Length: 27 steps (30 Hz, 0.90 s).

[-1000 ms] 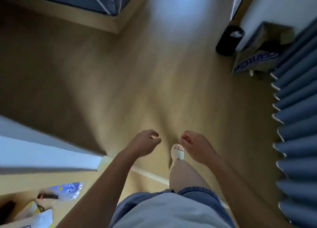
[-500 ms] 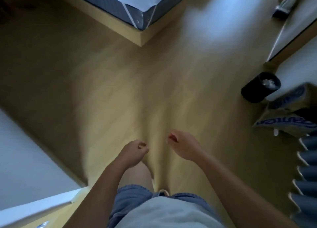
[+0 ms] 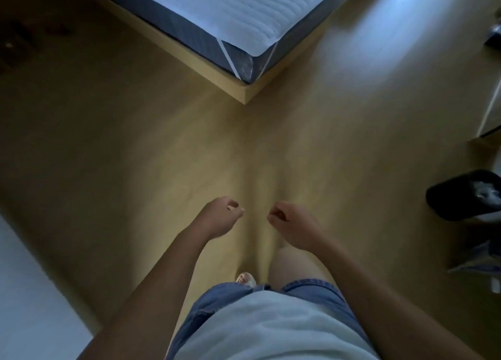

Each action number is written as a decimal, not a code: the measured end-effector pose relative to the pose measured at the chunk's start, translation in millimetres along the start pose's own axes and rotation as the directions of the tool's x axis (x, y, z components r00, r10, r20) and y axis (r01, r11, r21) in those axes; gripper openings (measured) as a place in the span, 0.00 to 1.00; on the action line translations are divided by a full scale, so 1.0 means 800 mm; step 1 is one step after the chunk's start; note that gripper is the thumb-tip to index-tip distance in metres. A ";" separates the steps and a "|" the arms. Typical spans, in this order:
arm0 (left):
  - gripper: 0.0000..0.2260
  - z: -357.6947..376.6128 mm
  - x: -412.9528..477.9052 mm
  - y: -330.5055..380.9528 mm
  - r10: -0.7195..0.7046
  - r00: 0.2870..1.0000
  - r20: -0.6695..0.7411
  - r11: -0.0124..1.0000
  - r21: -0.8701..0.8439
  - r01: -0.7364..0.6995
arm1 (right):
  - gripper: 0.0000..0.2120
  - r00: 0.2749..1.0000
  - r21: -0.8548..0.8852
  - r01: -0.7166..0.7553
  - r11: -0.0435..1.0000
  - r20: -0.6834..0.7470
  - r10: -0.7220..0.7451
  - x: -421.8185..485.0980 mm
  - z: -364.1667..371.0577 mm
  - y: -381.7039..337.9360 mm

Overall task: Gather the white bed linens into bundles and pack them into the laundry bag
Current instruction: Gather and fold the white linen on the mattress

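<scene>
Single head view, wide-angle, tilted steeply down.
Looking forward-down past shirt (image 3: 271, 330) onto floor (image 3: 135, 156); left hand (image 3: 221, 218) and right hand (image 3: 292, 225) near, low centre; bed corner (image 3: 245, 69) far, top; black bin (image 3: 455, 200) at right edge.

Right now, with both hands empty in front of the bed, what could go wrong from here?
1. The bed frame corner juts out past the mattress straight ahead, in dim light; a shin could catch it.
2. The white mattress pad is held at the corner by elastic straps; yanking it without unhooking them may snag or tear it.
3. The black bin stands on the right; trailing linen could tip it.
</scene>
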<state>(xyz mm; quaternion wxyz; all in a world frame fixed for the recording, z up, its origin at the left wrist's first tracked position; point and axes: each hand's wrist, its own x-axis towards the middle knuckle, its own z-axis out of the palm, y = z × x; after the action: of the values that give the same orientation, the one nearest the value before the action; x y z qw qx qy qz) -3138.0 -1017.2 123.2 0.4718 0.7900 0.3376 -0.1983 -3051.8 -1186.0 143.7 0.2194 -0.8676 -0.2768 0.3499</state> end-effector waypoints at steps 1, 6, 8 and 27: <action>0.15 -0.013 0.022 0.011 0.000 1.000 -0.003 1.000 -0.007 0.000 | 0.07 1.000 0.022 -0.002 1.000 0.008 0.002 0.025 -0.012 -0.006; 0.17 -0.064 0.124 0.050 -0.075 0.997 0.029 0.996 -0.043 0.076 | 0.13 0.996 0.000 0.029 1.000 0.084 -0.029 0.162 -0.074 -0.029; 0.17 -0.088 0.167 0.067 -0.117 0.992 0.042 0.991 -0.055 0.119 | 0.11 0.994 0.007 0.059 0.998 0.089 -0.060 0.228 -0.110 -0.039; 0.11 -0.497 0.491 0.118 -0.232 0.957 -0.172 0.913 -0.377 0.154 | 0.07 0.937 -0.066 0.270 0.961 0.247 -0.246 0.722 -0.253 -0.341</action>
<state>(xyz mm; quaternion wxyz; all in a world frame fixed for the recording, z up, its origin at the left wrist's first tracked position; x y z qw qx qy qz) -2799.3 -562.7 121.9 0.5475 0.6694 0.4934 -0.0931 -2645.7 -653.1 153.1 0.1858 -0.7858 -0.4294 0.4046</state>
